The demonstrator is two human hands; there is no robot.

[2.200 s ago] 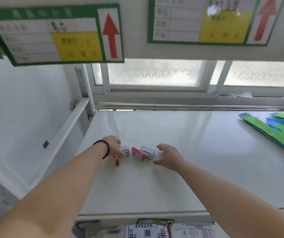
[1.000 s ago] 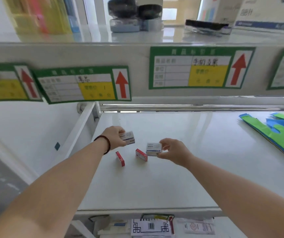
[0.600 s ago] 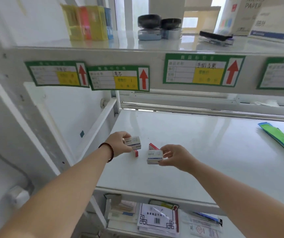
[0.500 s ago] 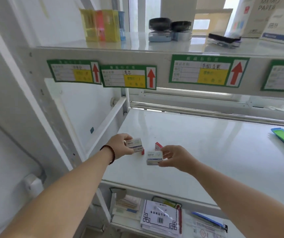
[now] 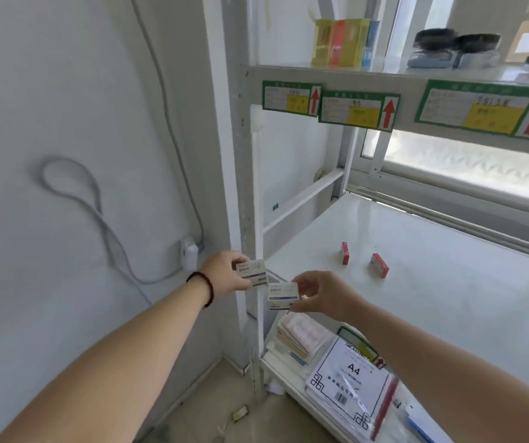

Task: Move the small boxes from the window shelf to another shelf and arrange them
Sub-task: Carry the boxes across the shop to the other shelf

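1 white box (image 5: 252, 272) is pinched by the left hand (image 5: 226, 275), another white box (image 5: 283, 295) by the right hand (image 5: 322, 295), clear of the window shelf (image 5: 448, 282) for carrying; 2 red boxes (image 5: 379, 265) are left there.

2 red boxes (image 5: 365, 264), white shelf (image 5: 448, 282).

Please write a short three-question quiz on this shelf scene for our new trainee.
1. True or false: each hand holds a white box.
2. How many red boxes lie on the window shelf?
3. Which is nearer the shelf's left edge: A, the upright red box, or B, the tilted red box?

Key: 1 true: left hand, right hand. 2 two. 3 A: upright red box, tilted red box.
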